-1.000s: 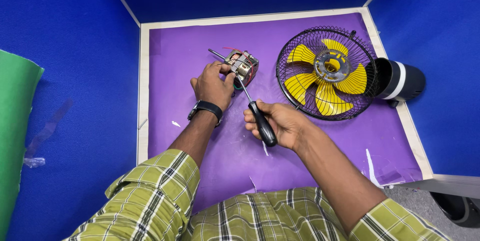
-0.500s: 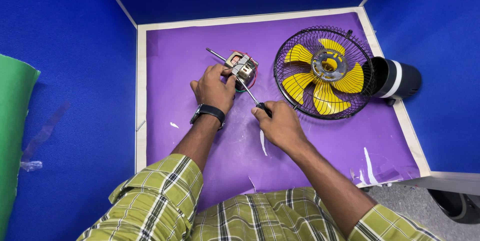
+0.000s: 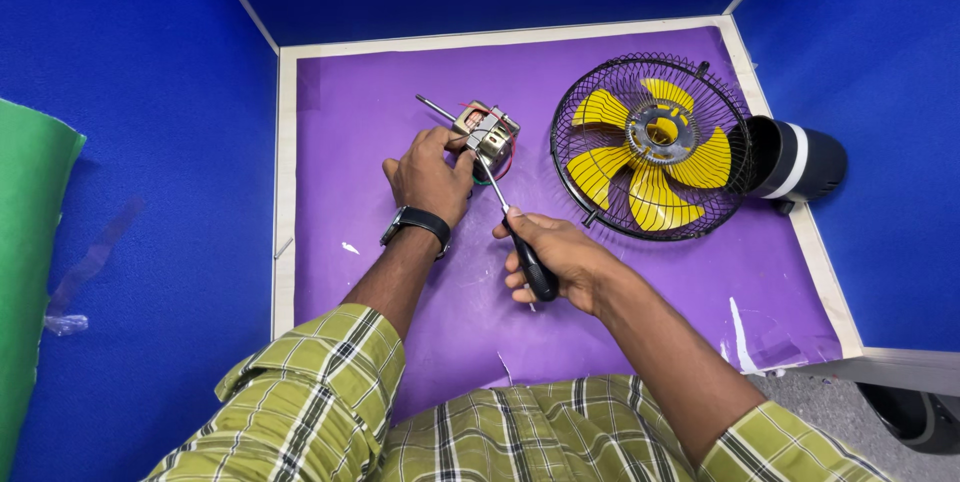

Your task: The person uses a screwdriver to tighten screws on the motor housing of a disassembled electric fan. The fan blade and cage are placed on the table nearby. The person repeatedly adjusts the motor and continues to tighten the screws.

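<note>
The small electric motor [image 3: 487,128] sits on the purple mat [image 3: 400,102] toward the back of the bench, just left of the fan. Its bare steel shaft sticks out up and to the left, toward the far left corner, so its long axis runs on a diagonal from that corner down toward the person's right hand. Red and other thin wires loop around its metal frame.

The left hand [image 3: 430,174] is closed around the near side of the motor, fingers and thumb pressed on the casing to steady it against the mat. The right hand [image 3: 555,260] is wrapped tight about the black handle of a screwdriver [image 3: 510,217], whose slim shank slants up and left with its tip on the motor body, nearly in line with the shaft. From here the tip looks seated on a screw in the frame, though the head itself is too small to make out.

By the look of it, the step in hand is working a frame screw. The next move would call for firm downward pressure along the shank and a steady left-hand hold, so the tip does not slip into the wires.

To the right lies the black wire-caged fan [image 3: 655,147] with yellow blades, face up, its dark housing [image 3: 800,162] at the mat's edge.
</note>
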